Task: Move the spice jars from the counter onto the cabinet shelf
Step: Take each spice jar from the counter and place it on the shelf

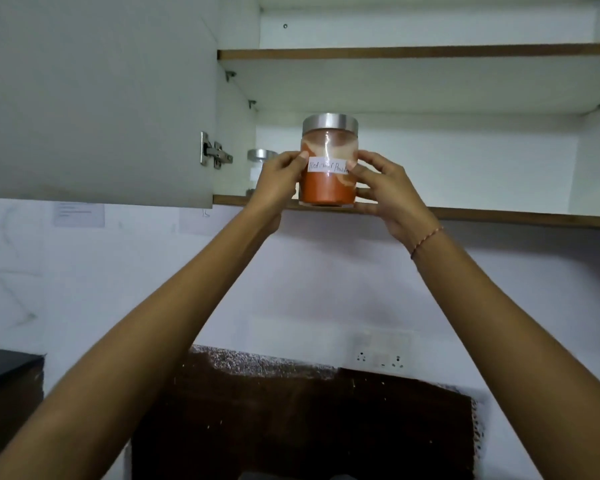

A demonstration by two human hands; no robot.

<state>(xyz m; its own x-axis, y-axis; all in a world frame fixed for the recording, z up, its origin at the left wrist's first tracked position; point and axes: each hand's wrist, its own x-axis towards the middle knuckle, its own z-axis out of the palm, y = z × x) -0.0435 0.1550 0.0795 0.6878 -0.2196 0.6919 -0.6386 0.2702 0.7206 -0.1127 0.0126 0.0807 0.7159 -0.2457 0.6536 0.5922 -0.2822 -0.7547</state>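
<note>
A clear jar of orange-red powder (pixel 328 188) with a steel lid and a handwritten white label is held upright at the front edge of the lower cabinet shelf (pixel 499 216). My left hand (pixel 278 181) grips its left side, thumb on the label. My right hand (pixel 385 192) grips its right side, fingers curled under the base. Whether the jar's base touches the shelf I cannot tell. A second steel-lidded jar (pixel 261 157) stands on the same shelf further left and back, mostly hidden by my left hand.
The open cabinet door (pixel 94 98) hangs to the left with its hinge (pixel 213 154) showing. An upper shelf (pixel 413 51) spans above. Below are a white wall, a socket plate (pixel 381 358) and a dark brown patch (pixel 291 410).
</note>
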